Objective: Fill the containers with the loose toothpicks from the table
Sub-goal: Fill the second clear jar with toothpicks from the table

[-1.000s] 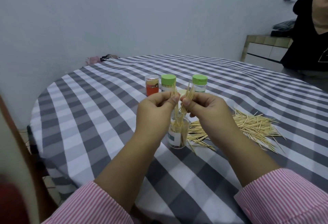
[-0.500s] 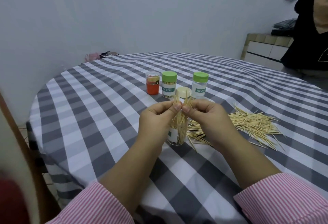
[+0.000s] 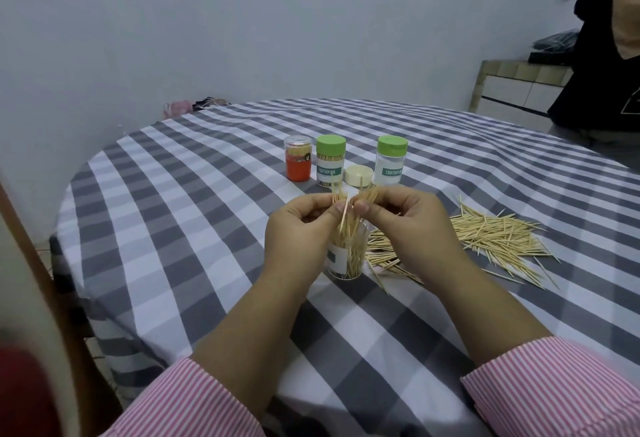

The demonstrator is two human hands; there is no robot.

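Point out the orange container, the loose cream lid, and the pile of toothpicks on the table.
Orange clear-topped plastic container [image 3: 297, 168]: head view, on its orange lower body.
Loose round cream lid [image 3: 358, 175]: head view, on its flat top.
Pile of loose wooden toothpicks [image 3: 498, 237]: head view, on the thick middle of the heap.

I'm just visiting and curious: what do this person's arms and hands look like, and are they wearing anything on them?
Both hands, the left hand and the right hand, are bare: no gloves, and no rings or watch that I can see. The forearms are uncovered too. Each arm wears a long sleeve pushed up toward the elbow, the left sleeve and the right sleeve, in fine pink and white stripes.
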